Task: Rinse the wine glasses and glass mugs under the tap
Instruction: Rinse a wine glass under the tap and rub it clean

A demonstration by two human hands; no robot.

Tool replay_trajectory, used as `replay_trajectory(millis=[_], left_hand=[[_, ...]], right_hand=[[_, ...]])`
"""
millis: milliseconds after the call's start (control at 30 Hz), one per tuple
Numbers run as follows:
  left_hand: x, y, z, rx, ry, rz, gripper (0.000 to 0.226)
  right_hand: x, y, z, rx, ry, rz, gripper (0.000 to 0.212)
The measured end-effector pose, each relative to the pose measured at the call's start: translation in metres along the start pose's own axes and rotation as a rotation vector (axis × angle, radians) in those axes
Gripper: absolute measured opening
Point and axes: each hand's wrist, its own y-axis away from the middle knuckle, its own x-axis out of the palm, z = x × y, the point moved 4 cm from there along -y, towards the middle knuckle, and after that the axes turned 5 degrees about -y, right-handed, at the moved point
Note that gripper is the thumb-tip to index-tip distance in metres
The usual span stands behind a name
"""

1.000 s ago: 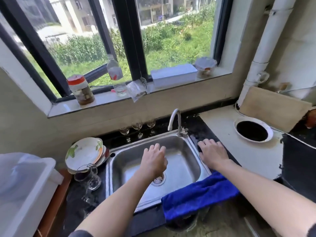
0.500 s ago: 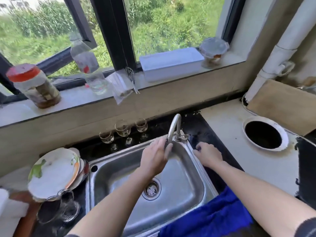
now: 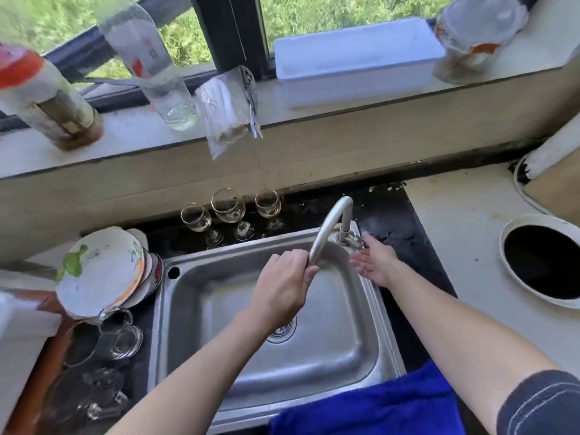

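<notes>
Facing a dark countertop under a window sill, steel sink in the middle. Glass mugs sit at the sink's 9 o'clock, beside stacked plates. Three wine glasses stand upright at 11 o'clock, well apart from both hands. Left hand wraps the tap spout's tip; spout runs from its 1 o'clock base toward 7. Right hand has straight fingers, at the valve.

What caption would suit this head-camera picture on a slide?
Left hand grips the tap spout over the sink, right hand at its valve, three wine glasses behind.
</notes>
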Motion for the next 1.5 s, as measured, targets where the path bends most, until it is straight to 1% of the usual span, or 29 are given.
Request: replay_trajectory(millis=[100,200,467,633,733,833,867,900,967,1033,1100,1133,1200,1233,1300,1367,1433,1500], left_hand=[[-0.001,0.0,-0.001,-0.021,0.01,-0.02,0.034],[-0.001,0.002,-0.004,-0.044,0.021,-0.015,0.035],[-0.001,0.005,-0.008,-0.083,-0.023,0.001,0.042],[-0.003,0.005,-0.006,-0.116,-0.021,0.044,0.046],[-0.008,0.013,0.004,-0.16,0.022,0.042,0.045],[-0.011,0.031,0.029,-0.292,-0.006,0.055,0.047],[-0.012,0.039,0.041,-0.333,-0.033,0.073,0.045],[-0.013,0.047,0.053,-0.368,-0.06,0.091,0.04],[-0.015,0.061,0.076,-0.418,-0.106,0.111,0.029],[-0.02,0.073,0.098,-0.463,-0.132,0.14,0.026],[-0.024,0.083,0.119,-0.492,-0.148,0.177,0.025],[-0.026,0.087,0.129,-0.494,-0.148,0.193,0.025],[-0.031,0.094,0.147,-0.493,-0.139,0.214,0.025],[-0.034,0.098,0.156,-0.493,-0.13,0.22,0.025],[-0.038,0.104,0.171,-0.473,-0.117,0.218,0.025],[-0.04,0.109,0.184,-0.434,-0.109,0.229,0.024],[-0.038,0.114,0.195,-0.388,-0.109,0.259,0.024],[-0.034,0.118,0.205,-0.356,-0.114,0.285,0.024]], right_hand=[[-0.004,-0.005,0.004,-0.014,-0.132,0.058,0.031],[-0.005,-0.008,0.006,-0.068,-0.143,0.029,0.026],[-0.003,-0.011,-0.003,-0.191,-0.077,-0.074,0.036],[-0.006,-0.011,-0.008,-0.239,0.014,-0.083,0.037],[-0.012,-0.002,-0.012,-0.31,0.162,-0.126,0.03],[-0.014,0.015,-0.022,-0.427,0.503,-0.201,0.033],[-0.012,0.022,-0.029,-0.449,0.623,-0.205,0.033],[-0.008,0.029,-0.038,-0.474,0.733,-0.192,0.032],[0.007,0.045,-0.059,-0.549,0.894,-0.105,0.029],[0.032,0.062,-0.082,-0.623,0.999,-0.008,0.032],[0.064,0.074,-0.1,-0.673,1.097,0.032,0.029],[0.081,0.077,-0.105,-0.694,1.117,0.03,0.024],[0.117,0.081,-0.104,-0.709,1.049,0.016,0.018],[0.135,0.083,-0.1,-0.71,0.983,0.004,0.022],[0.167,0.083,-0.08,-0.728,0.843,-0.059,0.035],[0.193,0.077,-0.05,-0.737,0.746,-0.194,0.054],[0.213,0.069,-0.019,-0.725,0.709,-0.32,0.072],[0.227,0.06,0.004,-0.696,0.715,-0.374,0.086]])
